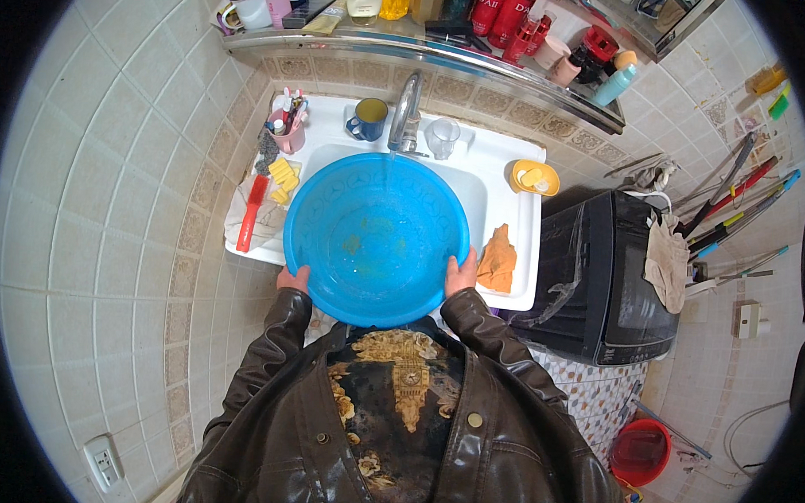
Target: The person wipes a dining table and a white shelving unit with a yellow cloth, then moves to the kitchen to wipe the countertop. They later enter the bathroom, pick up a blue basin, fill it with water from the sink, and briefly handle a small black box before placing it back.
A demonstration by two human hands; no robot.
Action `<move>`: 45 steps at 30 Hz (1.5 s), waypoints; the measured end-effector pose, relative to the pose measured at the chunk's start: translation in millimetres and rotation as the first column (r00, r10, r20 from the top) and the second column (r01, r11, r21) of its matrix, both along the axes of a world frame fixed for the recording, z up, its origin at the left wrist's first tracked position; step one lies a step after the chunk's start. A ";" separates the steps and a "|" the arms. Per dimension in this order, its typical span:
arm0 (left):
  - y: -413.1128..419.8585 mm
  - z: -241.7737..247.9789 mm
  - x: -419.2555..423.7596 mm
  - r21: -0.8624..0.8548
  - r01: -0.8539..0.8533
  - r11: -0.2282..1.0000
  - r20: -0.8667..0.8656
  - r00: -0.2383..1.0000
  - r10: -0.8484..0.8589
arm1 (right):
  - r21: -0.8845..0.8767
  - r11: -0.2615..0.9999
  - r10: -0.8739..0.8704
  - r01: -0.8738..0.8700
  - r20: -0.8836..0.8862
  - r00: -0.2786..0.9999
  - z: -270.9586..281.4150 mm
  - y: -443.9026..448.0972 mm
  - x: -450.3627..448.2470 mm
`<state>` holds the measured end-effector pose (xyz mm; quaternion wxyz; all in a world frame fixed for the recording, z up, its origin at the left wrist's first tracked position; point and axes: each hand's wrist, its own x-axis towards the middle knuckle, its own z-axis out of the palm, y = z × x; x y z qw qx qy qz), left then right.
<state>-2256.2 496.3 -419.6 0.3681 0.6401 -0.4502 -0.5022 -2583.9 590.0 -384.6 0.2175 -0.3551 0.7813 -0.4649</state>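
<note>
A large blue plastic basin (376,250) rests over the white sink (523,256), its near rim close to my body. Both my left hand (293,279) and my right hand (461,272) grip its rim, one on each side, thumbs on top and fingers mostly hidden beneath. From the chrome faucet (404,115) a thin stream of water runs into the basin, where yellowish-green patches show on the bottom. An orange cloth (498,261) lies on the sink's edge beside my right hand. Left of the basin are a red-handled brush (251,214) and yellow pieces (283,179), perhaps soap or sponge.
Behind the basin stand a pink toothbrush cup (289,138), a blue mug (367,119) and a clear cup (442,137). A yellow soap dish (535,177) sits at the right corner. Above runs a crowded shelf (423,46). To the right is a black washing machine (601,278).
</note>
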 end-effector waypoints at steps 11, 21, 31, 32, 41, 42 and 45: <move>0.1 2.8 0.0 -0.013 0.014 1.000 0.006 1.000 -0.014 | 0.026 0.999 -0.023 0.020 0.139 0.990 20.2 -1.5 5.3; -0.1 7.1 -1.3 -0.004 0.010 1.000 0.031 0.999 -0.009 | -0.037 0.999 -0.011 0.011 -0.003 1.000 -8.7 -1.6 -1.2; 0.8 15.0 -4.6 0.021 0.011 1.000 -0.030 0.999 -0.011 | -0.056 0.998 0.007 -0.004 0.042 0.999 -22.2 -0.1 -7.1; 1.2 16.8 -5.1 0.019 0.010 1.000 -0.026 1.000 -0.010 | -0.061 0.998 0.010 -0.007 0.039 0.999 -22.1 -0.3 -6.9; 0.9 14.9 -3.3 0.025 0.012 1.000 -0.020 1.000 -0.011 | -0.101 0.994 0.048 -0.042 0.058 0.997 -15.9 -1.2 -4.9; 0.7 12.4 -2.3 0.029 0.006 1.000 -0.017 1.000 -0.006 | -0.065 0.998 0.022 -0.018 0.064 0.998 -11.6 -1.5 -2.5; -0.1 9.9 -1.6 0.024 0.006 1.000 -0.012 1.000 -0.006 | -0.027 0.999 -0.015 0.018 0.082 0.996 -7.3 -0.7 0.4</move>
